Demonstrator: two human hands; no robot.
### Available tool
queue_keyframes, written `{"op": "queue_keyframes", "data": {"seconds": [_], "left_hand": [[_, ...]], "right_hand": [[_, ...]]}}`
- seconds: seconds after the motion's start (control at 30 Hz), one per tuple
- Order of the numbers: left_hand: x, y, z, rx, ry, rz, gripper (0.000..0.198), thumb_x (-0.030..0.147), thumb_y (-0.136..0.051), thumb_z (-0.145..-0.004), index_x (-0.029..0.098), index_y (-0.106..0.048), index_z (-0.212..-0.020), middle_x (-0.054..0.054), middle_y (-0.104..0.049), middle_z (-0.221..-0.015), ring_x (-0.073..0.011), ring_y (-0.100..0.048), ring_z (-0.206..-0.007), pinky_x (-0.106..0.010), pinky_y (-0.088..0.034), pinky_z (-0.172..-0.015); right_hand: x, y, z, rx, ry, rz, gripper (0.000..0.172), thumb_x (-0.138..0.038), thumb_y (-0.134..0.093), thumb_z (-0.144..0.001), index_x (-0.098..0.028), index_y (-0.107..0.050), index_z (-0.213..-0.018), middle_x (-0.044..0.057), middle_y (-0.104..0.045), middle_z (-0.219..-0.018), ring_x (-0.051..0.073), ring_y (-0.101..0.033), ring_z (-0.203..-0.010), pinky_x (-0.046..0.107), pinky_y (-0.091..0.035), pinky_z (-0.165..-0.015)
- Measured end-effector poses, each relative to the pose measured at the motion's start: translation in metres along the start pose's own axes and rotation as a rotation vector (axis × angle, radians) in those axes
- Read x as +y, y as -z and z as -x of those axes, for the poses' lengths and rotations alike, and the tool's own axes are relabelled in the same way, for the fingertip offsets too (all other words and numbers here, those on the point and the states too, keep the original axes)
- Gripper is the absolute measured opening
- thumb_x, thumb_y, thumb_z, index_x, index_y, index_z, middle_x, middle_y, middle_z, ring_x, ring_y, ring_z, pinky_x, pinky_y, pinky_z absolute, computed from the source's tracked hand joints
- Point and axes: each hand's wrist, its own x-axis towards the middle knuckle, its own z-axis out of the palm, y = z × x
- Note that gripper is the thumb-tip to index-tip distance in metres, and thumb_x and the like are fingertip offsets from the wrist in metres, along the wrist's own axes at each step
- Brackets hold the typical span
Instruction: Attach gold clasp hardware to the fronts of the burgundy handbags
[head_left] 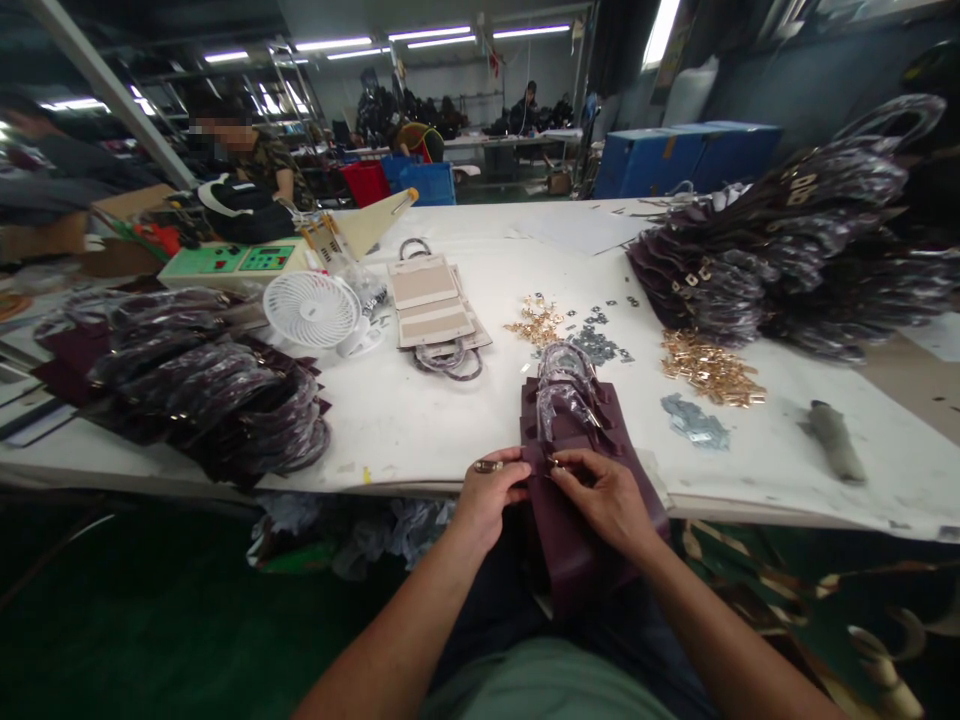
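A stack of dark burgundy leather bag panels (585,560) leans over the table's front edge, its plastic-wrapped handles (568,385) pointing away from me. My left hand (487,497) is closed on the left edge of the top panel, thumb and fingers pinched. A small shiny metal piece (487,466) shows at its index finger; whether it is held or worn I cannot tell. Close beside it, my right hand (609,497) pinches a small metal fitting (553,463) against the panel below the handle. The fingertips partly hide this fitting.
Gold fittings (709,368) and grey metal plates (696,422) lie in piles at right, near a grey cylindrical object (836,440). More hardware (596,345) lies behind the panels. Wrapped bag parts (202,390) fill the left; others (787,250) the right. A white fan (313,310) stands near beige panels (431,305).
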Motion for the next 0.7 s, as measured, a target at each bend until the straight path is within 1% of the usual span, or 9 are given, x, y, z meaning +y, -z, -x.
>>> {"op": "queue_keyframes", "data": {"seconds": [0.1, 0.3, 0.47, 0.57, 0.63, 0.7], "left_hand": [[-0.002, 0.002, -0.001, -0.008, 0.001, 0.01, 0.034, 0.02, -0.084, -0.062, 0.012, -0.079, -0.094, -0.007, -0.078, -0.085, -0.0172, -0.07, -0.073, -0.026, -0.059, -0.061], [-0.004, 0.004, -0.004, -0.02, 0.015, 0.006, 0.039, 0.022, -0.086, -0.061, 0.011, -0.078, -0.098, -0.008, -0.077, -0.087, -0.0176, -0.07, -0.074, -0.028, -0.059, -0.063], [-0.004, 0.006, -0.004, -0.029, 0.023, -0.004, 0.039, 0.023, -0.086, -0.061, 0.011, -0.076, -0.097, -0.008, -0.076, -0.088, -0.0175, -0.069, -0.076, -0.029, -0.059, -0.065], [-0.004, 0.005, -0.004, -0.022, 0.024, -0.018, 0.038, 0.022, -0.085, -0.062, 0.011, -0.076, -0.096, -0.008, -0.075, -0.087, -0.0174, -0.068, -0.075, -0.029, -0.059, -0.065], [-0.004, 0.004, -0.003, -0.01, 0.023, -0.029, 0.039, 0.022, -0.085, -0.061, 0.012, -0.076, -0.097, -0.007, -0.075, -0.086, -0.0175, -0.069, -0.076, -0.029, -0.059, -0.065], [-0.003, 0.003, -0.002, 0.007, 0.025, -0.025, 0.039, 0.022, -0.085, -0.06, 0.012, -0.077, -0.097, -0.007, -0.075, -0.085, -0.0173, -0.069, -0.075, -0.028, -0.058, -0.064]], "right_hand": [[0.001, 0.001, 0.001, -0.017, -0.002, -0.008, 0.027, -0.046, -0.07, -0.087, -0.024, -0.079, -0.102, 0.003, -0.078, -0.093, 0.023, -0.071, -0.082, 0.033, -0.054, -0.074], [0.003, -0.001, 0.0, 0.001, -0.008, 0.036, 0.027, -0.046, -0.069, -0.087, -0.025, -0.079, -0.102, 0.002, -0.078, -0.091, 0.022, -0.071, -0.08, 0.033, -0.053, -0.073], [0.002, -0.006, -0.002, 0.02, 0.043, 0.116, 0.025, -0.043, -0.067, -0.089, -0.025, -0.078, -0.102, 0.003, -0.078, -0.092, 0.022, -0.071, -0.08, 0.034, -0.053, -0.076], [0.003, -0.009, -0.003, 0.01, 0.089, 0.177, 0.024, -0.04, -0.065, -0.09, -0.025, -0.077, -0.104, 0.002, -0.078, -0.093, 0.022, -0.072, -0.082, 0.034, -0.053, -0.078], [0.005, -0.011, -0.003, -0.001, 0.12, 0.209, 0.023, -0.038, -0.064, -0.09, -0.024, -0.076, -0.105, 0.002, -0.078, -0.092, 0.021, -0.071, -0.08, 0.033, -0.053, -0.077], [0.005, -0.014, -0.003, -0.002, 0.121, 0.219, 0.023, -0.038, -0.064, -0.091, -0.024, -0.075, -0.105, 0.001, -0.077, -0.09, 0.02, -0.07, -0.076, 0.032, -0.052, -0.074]]}}
